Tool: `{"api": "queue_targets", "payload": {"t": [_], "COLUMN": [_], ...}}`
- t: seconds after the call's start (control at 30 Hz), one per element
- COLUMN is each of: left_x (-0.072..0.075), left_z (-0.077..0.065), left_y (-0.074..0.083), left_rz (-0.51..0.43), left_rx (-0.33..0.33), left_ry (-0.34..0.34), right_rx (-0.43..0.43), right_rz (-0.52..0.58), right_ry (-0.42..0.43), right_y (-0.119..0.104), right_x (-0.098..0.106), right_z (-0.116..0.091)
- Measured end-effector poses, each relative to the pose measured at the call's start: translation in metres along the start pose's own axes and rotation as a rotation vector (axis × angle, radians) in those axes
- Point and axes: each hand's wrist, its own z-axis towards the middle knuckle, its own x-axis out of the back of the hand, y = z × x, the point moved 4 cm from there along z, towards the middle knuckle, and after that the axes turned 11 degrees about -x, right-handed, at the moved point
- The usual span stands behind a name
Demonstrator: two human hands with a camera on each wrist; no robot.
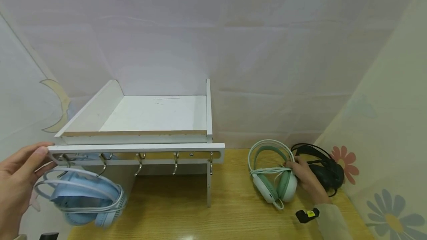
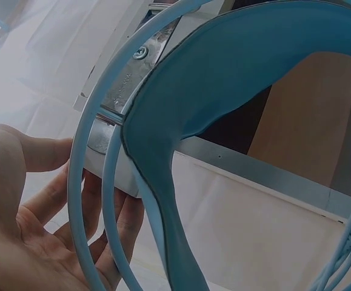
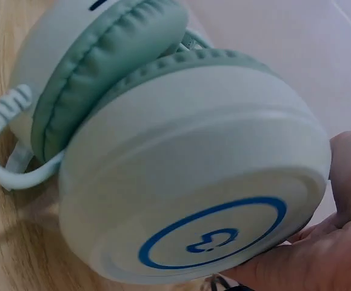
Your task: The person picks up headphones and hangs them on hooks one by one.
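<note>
My left hand [image 1: 18, 180] grips the left end of a white hook rail [image 1: 150, 147], thumb in front and fingers behind it. Light-blue headphones [image 1: 88, 192] hang from the rail's leftmost hooks, cable wound around them; in the left wrist view their headband [image 2: 181, 85] passes close in front of the fingers. At the right, my right hand [image 1: 305, 175] holds white-and-green headphones [image 1: 288, 186] by the side where headband meets ear cup. They are on the wooden table, cable wrapped across. The right wrist view shows their ear cup [image 3: 193, 176] with a blue ring, the hand partly hidden behind it.
The rail fronts a white shelf [image 1: 156, 114] standing on the wooden table [image 1: 173, 217]; several metal hooks [image 1: 175, 163] to the right bear nothing. Black headphones [image 1: 323, 173] lie just behind my right hand, against the right wall panel [image 1: 393, 132].
</note>
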Motion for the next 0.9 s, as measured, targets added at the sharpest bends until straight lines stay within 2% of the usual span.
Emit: {"api": "queue_targets", "payload": {"t": [0.13,0.37,0.57,0.7,0.9], "left_x": [-0.001,0.001,0.0,-0.002,-0.006], "left_z": [0.0,0.0,-0.001,-0.002,-0.003], "left_y": [0.0,-0.001,0.0,0.001,0.004], "left_rz": [-0.008,0.009,0.001,0.001,0.038], "left_rx": [-0.002,-0.002,0.0,0.011,0.013], "left_ry": [-0.001,-0.007,0.003,0.023,0.037], "right_rx": [0.011,0.012,0.027,0.061,0.086], "right_rz": [-0.021,0.017,-0.064,-0.112,-0.082], "right_ry": [-0.013,-0.054,-0.075,-0.064,-0.02], "right_y": [-0.005,-0.009,-0.009,-0.008,-0.002], "right_x": [0.0,-0.002,-0.001,-0.001,-0.004], "right_z": [-0.011,-0.027,-0.036,-0.041,-0.052]}}
